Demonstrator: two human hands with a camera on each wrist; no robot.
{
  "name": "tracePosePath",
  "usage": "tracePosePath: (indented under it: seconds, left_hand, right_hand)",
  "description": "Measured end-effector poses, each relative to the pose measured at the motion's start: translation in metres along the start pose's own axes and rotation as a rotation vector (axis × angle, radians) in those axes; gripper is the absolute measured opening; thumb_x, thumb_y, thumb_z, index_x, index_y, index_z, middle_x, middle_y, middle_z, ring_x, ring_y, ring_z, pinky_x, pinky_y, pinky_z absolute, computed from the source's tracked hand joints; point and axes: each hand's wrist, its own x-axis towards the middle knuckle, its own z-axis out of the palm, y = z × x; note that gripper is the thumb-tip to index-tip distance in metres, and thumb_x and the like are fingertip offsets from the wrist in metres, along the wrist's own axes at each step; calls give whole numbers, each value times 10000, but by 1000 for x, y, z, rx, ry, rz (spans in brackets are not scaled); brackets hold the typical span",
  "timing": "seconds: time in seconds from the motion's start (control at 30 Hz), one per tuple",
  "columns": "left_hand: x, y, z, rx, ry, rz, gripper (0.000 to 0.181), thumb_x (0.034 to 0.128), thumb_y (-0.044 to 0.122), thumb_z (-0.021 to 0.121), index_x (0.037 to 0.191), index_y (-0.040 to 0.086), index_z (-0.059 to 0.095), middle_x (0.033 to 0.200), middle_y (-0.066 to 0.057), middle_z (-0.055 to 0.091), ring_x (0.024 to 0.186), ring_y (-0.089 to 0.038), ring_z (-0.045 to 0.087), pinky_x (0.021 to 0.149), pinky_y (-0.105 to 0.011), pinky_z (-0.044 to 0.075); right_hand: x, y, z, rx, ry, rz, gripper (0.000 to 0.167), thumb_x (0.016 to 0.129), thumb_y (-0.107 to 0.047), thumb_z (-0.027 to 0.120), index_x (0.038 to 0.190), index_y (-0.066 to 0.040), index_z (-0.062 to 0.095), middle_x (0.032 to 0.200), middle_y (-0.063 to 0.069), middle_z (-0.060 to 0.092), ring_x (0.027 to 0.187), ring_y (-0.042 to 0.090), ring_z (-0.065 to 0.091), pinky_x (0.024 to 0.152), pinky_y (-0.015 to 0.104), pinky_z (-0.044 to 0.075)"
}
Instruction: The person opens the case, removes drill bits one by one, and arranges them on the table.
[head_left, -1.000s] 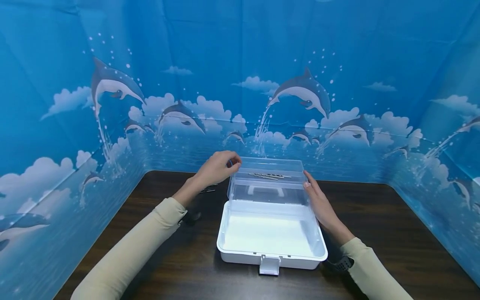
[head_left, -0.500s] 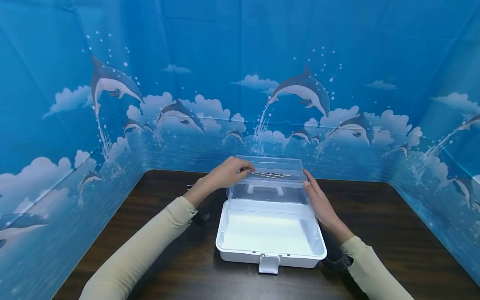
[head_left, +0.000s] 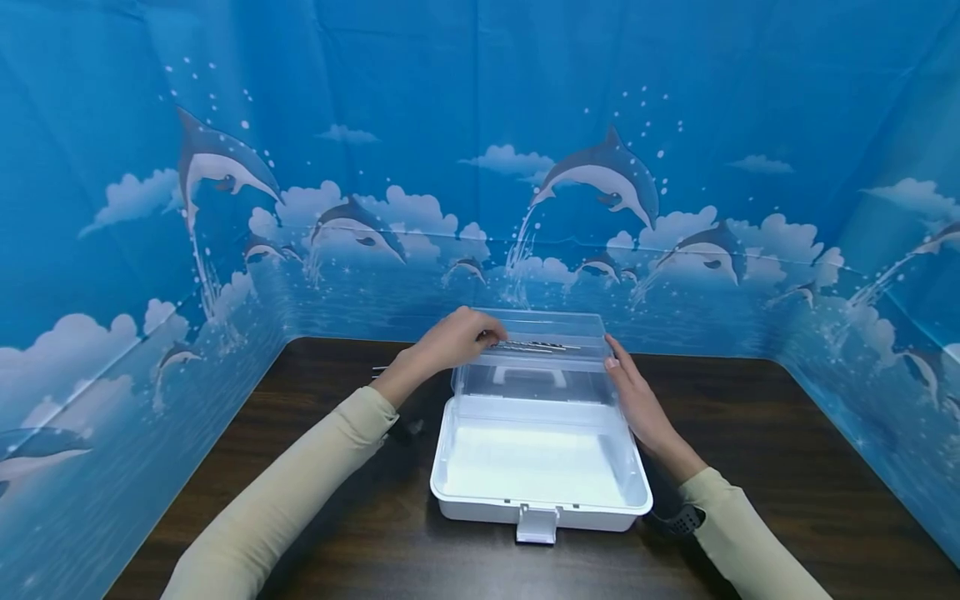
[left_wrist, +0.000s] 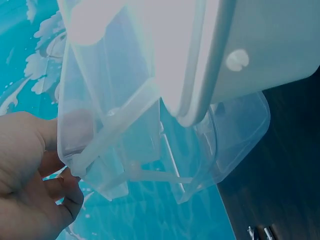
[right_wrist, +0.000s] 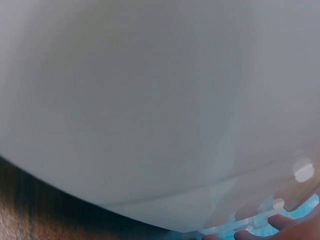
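Note:
A white storage box [head_left: 540,518] lies open on the table, its clear upper tray [head_left: 585,360] raised at the back. Several thin metal drill bits [head_left: 551,346] lie lengthwise in that tray. My left hand [head_left: 453,337] reaches over the tray's left end, its curled fingertips pinching at the left ends of the bits; what lies between them is mostly hidden. In the left wrist view these fingers [left_wrist: 67,192] bend beside the tray's corner. At the right end, my right hand [head_left: 641,404] holds the tray's side, thumb on the near side.
On the dark wooden table [head_left: 750,433], two thin metal pieces [head_left: 378,372] show left of the box, partly behind my left wrist. A front latch [head_left: 537,525] hangs down from the box. The blue dolphin backdrop [head_left: 480,167] rises behind the table and along both sides.
My left hand has moved right and down from above the tray's left corner to the drill bits, where it has stayed for the last half second. The right hand keeps its hold.

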Motion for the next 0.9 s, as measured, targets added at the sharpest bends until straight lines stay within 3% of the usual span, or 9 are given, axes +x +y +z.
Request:
tracePosePath:
  seconds: [0.13,0.33,0.9]
  left_hand:
    - [2,-2,2,83,-13,-32,180,991,98,691,1145,121,782,1057,-16,739,849,-108,659,681,-285,511]
    - [4,0,2,189,-2,-39,127,960,197,744,1057,172,821,1022,21,755,767,-89,655,550,-275,455]
    - [6,-6,5,120,-21,-48,128,964,223,736,1059,192,816,1022,52,734,821,-75,632,627,-293,493]
  right_hand:
    - [-10,-23,2,17,-19,15,601,1139,-347,308,1656,-166,59,1688,147,9,1518,418,66,1135,684,89]
    - [-9,-24,3,29,-23,9,602,1140,-342,307,1655,-157,57,1688,148,5,1519,417,59,1135,684,82]
    - [-9,-19,3,5,-10,3,597,1141,-337,300,1655,-151,60,1688,153,11,1519,422,48,1126,699,76]
